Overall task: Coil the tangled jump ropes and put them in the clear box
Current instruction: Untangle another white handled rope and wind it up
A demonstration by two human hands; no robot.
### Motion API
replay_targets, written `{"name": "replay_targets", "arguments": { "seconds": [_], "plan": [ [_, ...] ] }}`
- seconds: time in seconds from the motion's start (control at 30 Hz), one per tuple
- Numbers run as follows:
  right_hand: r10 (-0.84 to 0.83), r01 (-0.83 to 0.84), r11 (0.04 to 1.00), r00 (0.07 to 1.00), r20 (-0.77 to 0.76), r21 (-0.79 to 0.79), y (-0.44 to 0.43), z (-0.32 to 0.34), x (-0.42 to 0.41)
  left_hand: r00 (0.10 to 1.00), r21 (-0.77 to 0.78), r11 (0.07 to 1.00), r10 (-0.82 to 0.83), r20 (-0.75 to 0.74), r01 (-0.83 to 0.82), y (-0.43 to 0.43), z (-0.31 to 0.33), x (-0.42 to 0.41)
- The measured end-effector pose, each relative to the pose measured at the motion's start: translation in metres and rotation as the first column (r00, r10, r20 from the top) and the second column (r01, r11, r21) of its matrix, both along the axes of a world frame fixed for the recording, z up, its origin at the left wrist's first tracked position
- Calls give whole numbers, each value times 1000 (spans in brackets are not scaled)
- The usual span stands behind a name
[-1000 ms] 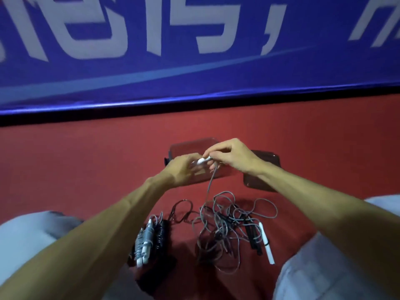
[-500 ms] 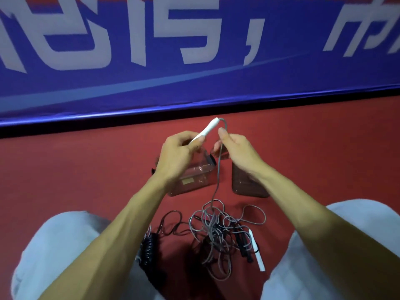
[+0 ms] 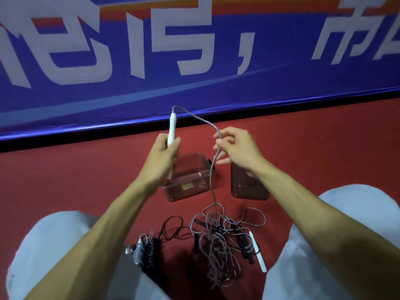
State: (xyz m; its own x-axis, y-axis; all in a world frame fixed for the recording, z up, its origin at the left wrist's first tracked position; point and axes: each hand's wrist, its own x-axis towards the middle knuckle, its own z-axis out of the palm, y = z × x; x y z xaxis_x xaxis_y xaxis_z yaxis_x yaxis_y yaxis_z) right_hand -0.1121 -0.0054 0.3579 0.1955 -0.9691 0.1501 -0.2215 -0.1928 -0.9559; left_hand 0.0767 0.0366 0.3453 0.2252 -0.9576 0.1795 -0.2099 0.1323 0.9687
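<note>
2 bare forearms hide part of the clear box [image 3: 190,180], which looks empty. Left hand [image 3: 161,155] grips a white handle [image 3: 172,128] upright; right hand [image 3: 237,148] pinches the grey rope [image 3: 213,169] running down to the tangle [image 3: 218,241] on the red floor [image 3: 86,180].

One clear box [image 3: 190,180], one lid [image 3: 249,187]
</note>
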Motion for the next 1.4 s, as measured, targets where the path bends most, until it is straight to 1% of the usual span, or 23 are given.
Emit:
{"name": "replay_targets", "arguments": {
  "seconds": [0.07, 0.1, 0.17, 0.2, 0.23, 0.3, 0.37, 0.4, 0.5, 0.57, 0.6, 0.63, 0.73, 0.87, 0.93, 0.97, 1.03, 1.1, 1.17, 1.23, 1.3, 1.37, 1.4],
  "plan": [
    [-61, 59, 998, 994, 87, 31, -1, 3, 1, 963, 70, 997, -42, 268, 24, 0, -11, 3],
    [-78, 71, 996, 988, 137, 59, -2, 6, 2, 935, 116, 992, -91, 344, 54, 0, -15, 2],
    [-89, 56, 990, 959, 270, 128, -5, 13, 3, 882, 180, 977, -184, 434, 116, 3, -17, -3],
    [-84, 30, 987, 934, 349, 158, -6, 17, 3, 873, 184, 973, -208, 442, 139, 5, -17, -7],
    [-75, -5, 983, 900, 430, 182, -8, 20, 4, 887, 177, 971, -220, 406, 160, 7, -15, -12],
    [-69, -80, 972, 803, 592, 221, -11, 26, 5, 935, 160, 966, -240, 261, 203, 9, -11, -20],
    [-95, -128, 961, 681, 726, 245, -13, 29, 6, 943, 158, 946, -306, 133, 284, 11, -7, -25],
    [-120, -141, 955, 617, 778, 260, -12, 31, 6, 931, 156, 930, -349, 103, 332, 12, -6, -26],
    [-226, -185, 925, 432, 873, 331, -13, 34, 4, 894, 150, 896, -436, 107, 419, 13, -4, -28],
    [-259, -207, 912, 382, 887, 355, -12, 36, 5, 905, 112, 911, -410, 117, 398, 14, -4, -30],
    [-259, -199, 914, 389, 884, 354, -11, 36, 7, 920, 89, 923, -382, 93, 374, 15, -3, -32],
    [-247, -173, 923, 420, 873, 344, -10, 36, 10, 938, 70, 936, -346, 26, 344, 15, -2, -34],
    [-196, -41, 958, 628, 753, 283, -12, 32, 17, 938, 45, 972, -211, -276, 232, 13, 3, -34],
    [-157, 23, 964, 852, 499, 264, -12, 17, 23, 874, 8, 996, -71, -481, 85, 6, 13, -26],
    [-89, 14, 970, 949, 301, 241, -11, 8, 30, 811, -5, 999, -40, -584, 46, 5, 20, -20],
    [-29, -21, 970, 979, 201, 243, -10, 3, 33, 774, -9, 999, -30, -633, 32, 5, 24, -18],
    [151, -146, 958, 989, -1, 249, -8, -8, 37, 691, -14, 1000, -11, -723, 1, 5, 29, -12],
    [348, -300, 916, 925, -154, 268, -3, -14, 39, 605, -18, 999, 3, -796, -28, 3, 32, -7],
    [466, -395, 859, 867, -176, 327, 2, -16, 39, 549, -22, 998, 15, -836, -61, 2, 33, -1],
    [496, -422, 845, 848, -188, 328, 4, -18, 40, 537, -8, 995, 48, -842, -102, 2, 32, 3],
    [461, -396, 876, 856, -236, 275, 4, -20, 42, 524, 8, 989, 87, -847, -151, 2, 31, 6],
    [369, -325, 922, 904, -217, 213, 4, -21, 45, 539, 23, 977, 136, -831, -211, 0, 27, 10],
    [312, -280, 943, 931, -187, 181, 5, -21, 47, 571, 31, 972, 161, -805, -231, -1, 25, 12]
  ]
}}
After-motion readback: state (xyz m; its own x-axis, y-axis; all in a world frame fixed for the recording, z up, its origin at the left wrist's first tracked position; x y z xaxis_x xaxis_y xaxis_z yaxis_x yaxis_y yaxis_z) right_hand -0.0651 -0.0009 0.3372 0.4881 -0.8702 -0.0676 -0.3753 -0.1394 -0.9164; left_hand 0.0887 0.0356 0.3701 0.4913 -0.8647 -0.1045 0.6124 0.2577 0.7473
